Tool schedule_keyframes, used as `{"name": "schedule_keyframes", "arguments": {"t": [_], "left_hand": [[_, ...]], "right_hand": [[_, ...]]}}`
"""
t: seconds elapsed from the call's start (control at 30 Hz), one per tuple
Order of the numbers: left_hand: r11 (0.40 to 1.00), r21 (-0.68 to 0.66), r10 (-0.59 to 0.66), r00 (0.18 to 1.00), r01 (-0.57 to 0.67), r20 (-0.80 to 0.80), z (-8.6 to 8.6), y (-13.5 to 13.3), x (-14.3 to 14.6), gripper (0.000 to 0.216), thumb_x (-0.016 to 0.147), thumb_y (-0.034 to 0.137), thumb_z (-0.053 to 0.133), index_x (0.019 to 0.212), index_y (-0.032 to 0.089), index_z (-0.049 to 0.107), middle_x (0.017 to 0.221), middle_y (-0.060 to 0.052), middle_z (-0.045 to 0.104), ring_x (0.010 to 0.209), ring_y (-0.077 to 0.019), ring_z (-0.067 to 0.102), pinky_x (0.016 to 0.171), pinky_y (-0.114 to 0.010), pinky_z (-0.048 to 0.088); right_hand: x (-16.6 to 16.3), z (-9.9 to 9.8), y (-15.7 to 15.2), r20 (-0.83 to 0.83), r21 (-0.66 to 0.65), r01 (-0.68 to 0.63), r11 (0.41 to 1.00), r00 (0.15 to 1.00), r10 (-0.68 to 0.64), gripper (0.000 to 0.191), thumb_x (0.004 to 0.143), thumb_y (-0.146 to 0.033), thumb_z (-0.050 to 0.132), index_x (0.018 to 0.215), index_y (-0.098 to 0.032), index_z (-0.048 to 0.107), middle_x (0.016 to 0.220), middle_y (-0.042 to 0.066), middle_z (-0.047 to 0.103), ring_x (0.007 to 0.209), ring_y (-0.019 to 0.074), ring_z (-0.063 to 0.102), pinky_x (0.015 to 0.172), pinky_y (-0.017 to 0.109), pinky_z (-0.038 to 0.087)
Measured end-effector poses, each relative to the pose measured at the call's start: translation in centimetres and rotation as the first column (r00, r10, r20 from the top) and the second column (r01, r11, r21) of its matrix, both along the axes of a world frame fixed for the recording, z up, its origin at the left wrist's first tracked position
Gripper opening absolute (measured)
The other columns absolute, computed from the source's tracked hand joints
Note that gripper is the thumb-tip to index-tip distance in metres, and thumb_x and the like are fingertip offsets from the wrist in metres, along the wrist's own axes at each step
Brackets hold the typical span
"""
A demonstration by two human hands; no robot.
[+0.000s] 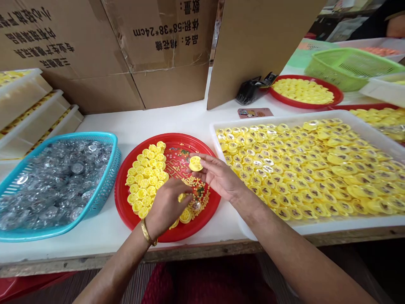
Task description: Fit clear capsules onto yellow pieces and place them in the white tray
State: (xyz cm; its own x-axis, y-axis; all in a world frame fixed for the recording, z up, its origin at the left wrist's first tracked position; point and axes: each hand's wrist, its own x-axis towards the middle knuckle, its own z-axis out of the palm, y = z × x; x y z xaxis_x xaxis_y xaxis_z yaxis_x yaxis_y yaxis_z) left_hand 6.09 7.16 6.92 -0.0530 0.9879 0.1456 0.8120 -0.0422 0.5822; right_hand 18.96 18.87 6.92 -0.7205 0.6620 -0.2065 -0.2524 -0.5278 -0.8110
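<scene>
My right hand (pixel 220 175) pinches a small round yellow plastic piece (pixel 196 164) between thumb and fingers, above a red round tray (pixel 122 200). Lower and to the left, my left hand (pixel 169 204), with a gold bracelet on its wrist, is closed over the same tray. Some yellow shows between its thumb and fingers, but I cannot make out whether it is held. Rows of round yellow pieces (pixel 144 183) with raised patterns cover the tray's left side. Tiny pale yellow beads (pixel 202 198) lie scattered on its right side.
At left stands a blue basket (pixel 115 169) of clear plastic domes, with stacked white bins (pixel 52 114) behind. A white tray (pixel 218 126) of yellow pieces is at right. Cardboard boxes (pixel 171 88) rise behind. A black tape dispenser (pixel 249 90) and green basket (pixel 329 67) stand farther back.
</scene>
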Motion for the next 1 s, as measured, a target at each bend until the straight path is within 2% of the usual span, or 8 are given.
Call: {"name": "schedule_keyframes", "arguments": {"t": [0.07,0.17,0.33,0.5,0.67,0.8,0.9,1.0], "left_hand": [[0.970,-0.133,-0.230,0.950,0.205,-0.212,-0.4,0.0,1.0,0.011,0.082,0.022,0.060,0.079,0.017,0.070,0.079,-0.007,0.068,0.081,-0.0222,0.060,0.073,-0.035,0.048],[0.922,-0.282,-0.369,0.826,0.266,-0.427,-1.0,0.3,2.5,0.012,0.082,0.015,0.057,0.080,0.013,0.069,0.082,-0.011,0.068,0.084,-0.0255,0.060,0.073,-0.037,0.049],[0.924,-0.300,-0.370,0.751,0.237,-0.546,-1.3,1.2,3.4,0.019,0.083,0.007,0.048,0.080,0.011,0.067,0.079,-0.012,0.067,0.082,-0.0257,0.062,0.070,-0.037,0.050],[0.956,-0.251,-0.268,0.801,0.153,-0.535,-1.4,1.9,2.9,0.019,0.080,0.004,0.049,0.079,0.011,0.067,0.077,-0.013,0.067,0.077,-0.0243,0.063,0.066,-0.034,0.049],[0.981,-0.007,0.195,0.981,-0.195,-0.003,-1.2,2.5,0.9,0.016,0.083,0.016,0.054,0.076,0.015,0.068,0.074,-0.007,0.067,0.065,-0.0160,0.060,0.062,-0.029,0.046],[0.913,-0.138,0.377,0.664,-0.384,0.646,-0.2,2.7,-1.0,0.017,0.078,0.028,0.062,0.087,0.014,0.070,0.068,-0.004,0.066,0.059,-0.0134,0.059,0.056,-0.026,0.047],[0.911,-0.190,0.376,0.545,-0.367,0.749,0.5,2.4,-1.3,0.020,0.078,0.027,0.062,0.090,0.012,0.069,0.063,-0.002,0.063,0.058,-0.0127,0.058,0.055,-0.025,0.047],[0.926,0.003,0.307,0.758,-0.378,0.575,0.8,1.8,-0.7,0.020,0.082,0.022,0.057,0.097,0.016,0.069,0.065,0.000,0.060,0.057,-0.0107,0.054,0.055,-0.023,0.044]], "right_hand": [[0.1,0.1,0.1,-0.003,0.004,0.009,1.000,1.000,-0.009,0.026,0.080,-0.027,0.064,0.105,-0.021,0.066,0.091,0.003,0.070,0.085,0.0150,0.067,0.084,0.031,0.052],[0.1,0.1,0.1,-0.013,-0.020,0.001,1.000,1.000,-0.001,0.026,0.079,-0.024,0.064,0.105,-0.021,0.064,0.093,0.003,0.070,0.083,0.0139,0.067,0.082,0.030,0.051],[0.1,0.0,0.2,-0.036,-0.055,0.040,0.998,0.998,-0.042,0.022,0.076,-0.025,0.067,0.097,-0.021,0.061,0.095,0.002,0.070,0.080,0.0128,0.067,0.076,0.026,0.051],[0.3,0.2,0.3,-0.031,-0.048,0.049,0.998,0.998,-0.050,0.022,0.076,-0.028,0.068,0.096,-0.021,0.061,0.097,0.003,0.069,0.081,0.0135,0.068,0.074,0.026,0.050],[0.3,0.2,0.3,-0.029,-0.052,0.064,0.997,0.997,-0.065,0.023,0.079,-0.033,0.068,0.097,-0.020,0.063,0.092,0.003,0.070,0.074,0.0133,0.067,0.062,0.022,0.049],[0.2,0.1,0.2,-0.065,-0.049,0.048,0.998,0.997,-0.051,0.025,0.078,-0.035,0.070,0.096,-0.019,0.065,0.090,0.003,0.071,0.073,0.0119,0.066,0.062,0.020,0.049],[0.1,0.1,0.1,-0.095,-0.057,0.034,0.998,0.995,-0.039,0.025,0.076,-0.033,0.072,0.096,-0.020,0.066,0.091,0.002,0.070,0.076,0.0113,0.066,0.067,0.021,0.050],[0.1,0.0,0.0,-0.097,-0.059,0.034,0.998,0.995,-0.040,0.025,0.074,-0.032,0.074,0.095,-0.021,0.066,0.090,0.001,0.070,0.079,0.0121,0.066,0.076,0.025,0.051]]}}
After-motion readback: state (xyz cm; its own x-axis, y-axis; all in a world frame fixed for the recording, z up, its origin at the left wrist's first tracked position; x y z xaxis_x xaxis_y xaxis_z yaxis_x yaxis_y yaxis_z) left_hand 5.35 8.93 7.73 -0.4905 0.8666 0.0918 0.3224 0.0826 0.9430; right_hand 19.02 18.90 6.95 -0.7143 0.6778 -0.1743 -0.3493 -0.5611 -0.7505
